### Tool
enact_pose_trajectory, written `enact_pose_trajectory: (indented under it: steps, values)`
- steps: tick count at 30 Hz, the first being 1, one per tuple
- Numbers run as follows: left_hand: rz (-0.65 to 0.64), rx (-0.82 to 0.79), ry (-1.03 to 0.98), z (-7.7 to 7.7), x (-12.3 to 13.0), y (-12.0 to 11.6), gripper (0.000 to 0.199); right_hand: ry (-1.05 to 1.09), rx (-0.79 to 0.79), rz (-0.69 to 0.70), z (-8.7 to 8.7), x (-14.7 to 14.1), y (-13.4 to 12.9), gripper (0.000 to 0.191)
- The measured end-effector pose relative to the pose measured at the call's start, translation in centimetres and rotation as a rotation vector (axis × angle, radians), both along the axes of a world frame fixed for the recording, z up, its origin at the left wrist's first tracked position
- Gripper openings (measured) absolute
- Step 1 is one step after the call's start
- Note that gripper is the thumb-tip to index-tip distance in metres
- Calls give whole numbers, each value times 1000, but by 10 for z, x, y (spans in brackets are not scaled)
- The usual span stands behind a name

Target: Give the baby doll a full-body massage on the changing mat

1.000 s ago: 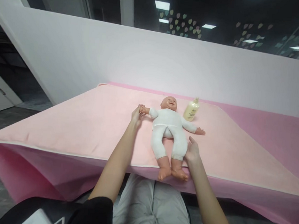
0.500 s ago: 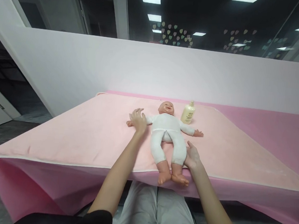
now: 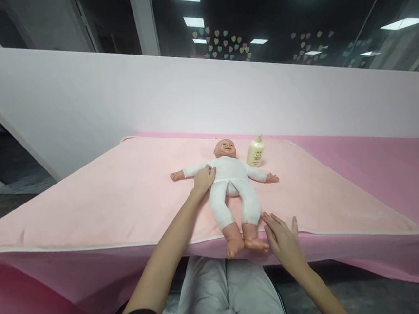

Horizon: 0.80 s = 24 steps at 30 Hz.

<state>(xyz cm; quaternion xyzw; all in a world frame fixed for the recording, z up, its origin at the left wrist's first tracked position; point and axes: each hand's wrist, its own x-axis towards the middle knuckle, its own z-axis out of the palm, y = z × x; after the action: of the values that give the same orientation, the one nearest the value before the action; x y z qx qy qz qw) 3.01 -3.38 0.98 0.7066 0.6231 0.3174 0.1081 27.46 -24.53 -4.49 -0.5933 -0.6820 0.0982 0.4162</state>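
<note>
A baby doll in a white cloth body lies on its back, arms spread and bare feet toward me at the table's front edge. My left hand is closed at the doll's side just below its arm, fingers curled against the white cloth. To the right of the doll's lower leg, my right hand is open, fingers spread, with the fingertips close to the leg and nothing held. A pale yellow pump bottle stands upright beside the doll's head, behind its outstretched arm.
Under the doll, a peach blanket with a white edge covers most of the pink tablecloth. Behind the table rises a white wall with dark glass above. My legs are below the front edge.
My left hand has moved from the doll's forearm inward to its side, and its fingers have curled. My right hand has shifted off the leg, outward and toward me. The view has turned slightly.
</note>
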Motion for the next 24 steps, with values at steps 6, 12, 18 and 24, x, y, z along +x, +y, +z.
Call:
enact_pose_trajectory:
  steps: [6,12,18,24]
  values:
    - [12,-110,14,2,-2,0,60,-508,277,-23,-21,15,-30,40]
    - [-60,-94,8,-1,0,-1,66,-523,356,-64,-25,30,-37,44]
    - [-75,-70,-43,-5,0,-1,63,-537,311,-139,-31,96,-36,38]
    - [-46,-55,-35,-9,1,1,59,-446,338,-155,-24,112,-45,27]
